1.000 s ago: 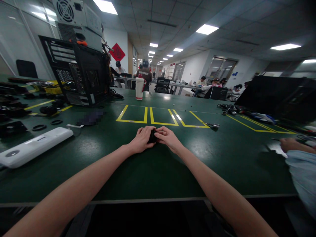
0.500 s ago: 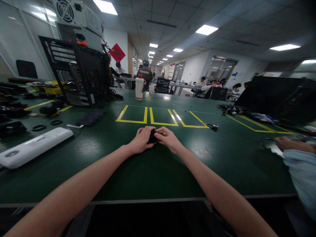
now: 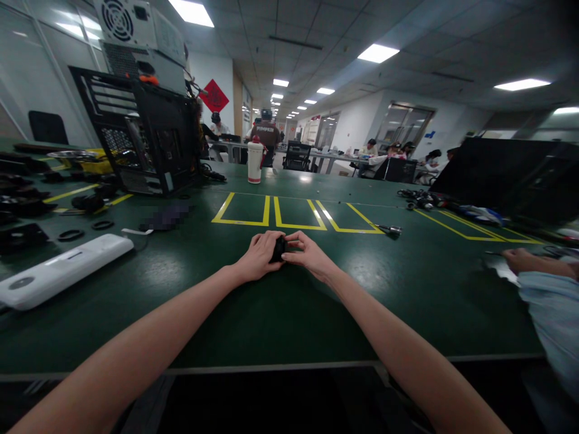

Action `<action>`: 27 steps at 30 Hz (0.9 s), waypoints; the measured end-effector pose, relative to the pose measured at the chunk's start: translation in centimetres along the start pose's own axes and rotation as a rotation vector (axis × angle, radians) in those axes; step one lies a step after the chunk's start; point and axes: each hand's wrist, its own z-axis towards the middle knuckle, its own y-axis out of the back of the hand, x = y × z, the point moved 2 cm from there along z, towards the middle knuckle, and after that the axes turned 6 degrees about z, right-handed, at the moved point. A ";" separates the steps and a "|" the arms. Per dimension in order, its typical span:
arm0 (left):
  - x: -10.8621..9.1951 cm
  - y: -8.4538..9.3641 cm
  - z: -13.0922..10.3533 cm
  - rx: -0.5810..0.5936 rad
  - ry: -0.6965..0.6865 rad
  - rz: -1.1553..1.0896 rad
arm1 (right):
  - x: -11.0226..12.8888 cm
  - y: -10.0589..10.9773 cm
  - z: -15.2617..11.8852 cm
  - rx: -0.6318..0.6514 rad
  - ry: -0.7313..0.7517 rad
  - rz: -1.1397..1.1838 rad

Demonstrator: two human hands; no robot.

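Between my two hands sits a small black round-looking part [image 3: 278, 249], held low over the green table [image 3: 289, 319]; my fingers hide most of it, so its kind does not show. My left hand [image 3: 261, 256] is closed around its left side, fingers curled over the top. On the other side, my right hand [image 3: 306, 255] pinches at the right edge with thumb and fingertips. Just beyond the hands lie yellow tape outlines [image 3: 298, 228] on the tabletop. A screwdriver-like metal tool [image 3: 391, 230] rests at the right corner of the tape.
At left are a white power-strip-like device [image 3: 67, 268], black rings [image 3: 71, 234] and an open computer case [image 3: 149, 132]. A white tumbler [image 3: 255, 161] stands at the back. Cables [image 3: 420, 199] lie at right, and another person's hand [image 3: 538, 263] works near the right edge.
My right-hand fingers have shifted slightly at the black part's edge, showing a little more of it. My left hand stays in place.
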 end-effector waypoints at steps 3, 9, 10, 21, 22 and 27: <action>0.0 0.0 0.0 -0.004 0.000 -0.002 | -0.1 -0.2 0.1 -0.031 -0.024 0.032; -0.1 -0.1 0.0 -0.003 -0.004 0.009 | 0.2 -0.4 0.2 -0.065 -0.123 0.044; -0.1 -0.1 0.0 -0.003 -0.004 0.012 | 0.2 -0.3 0.2 -0.050 -0.142 0.044; 0.0 0.0 0.0 -0.002 -0.003 0.003 | 0.0 -0.3 0.1 -0.026 -0.037 0.004; 0.0 0.0 0.0 -0.004 -0.005 0.004 | 0.0 -0.4 0.2 -0.038 -0.041 0.016; 0.0 -0.1 0.0 -0.007 -0.010 0.009 | -0.1 -0.5 0.4 -0.049 -0.085 0.065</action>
